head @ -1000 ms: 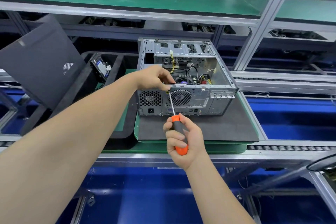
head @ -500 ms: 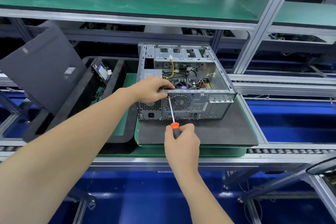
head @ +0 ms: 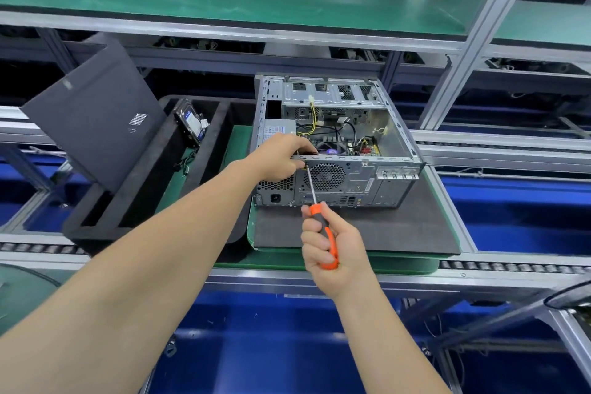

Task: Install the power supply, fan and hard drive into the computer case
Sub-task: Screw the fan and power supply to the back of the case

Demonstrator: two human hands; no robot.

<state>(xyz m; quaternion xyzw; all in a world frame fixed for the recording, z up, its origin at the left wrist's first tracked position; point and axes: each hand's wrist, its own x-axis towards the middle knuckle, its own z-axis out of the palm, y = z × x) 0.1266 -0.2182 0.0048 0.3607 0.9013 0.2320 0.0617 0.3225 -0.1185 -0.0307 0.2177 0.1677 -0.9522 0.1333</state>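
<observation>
Computer case (head: 387,192), open, on mat (head: 399,230); rear fan (head: 327,176) facing near; left hand (head: 281,157) curled over rear rim at fan's upper-left corner; right hand (head: 335,249), nearer, gripping screwdriver (head: 329,240), shaft running far-left to that corner.

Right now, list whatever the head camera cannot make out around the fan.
Head view:
Whether a screw sits at the screwdriver tip: hidden by the left hand gripping the computer case rim.
Fan blades: obscured by the grille mesh.
Hard drive label: too small to read.

computer case (head: 335,150) on mat (head: 383,230), tray (head: 153,201) to its left, hard drive (head: 190,125) in tray
</observation>
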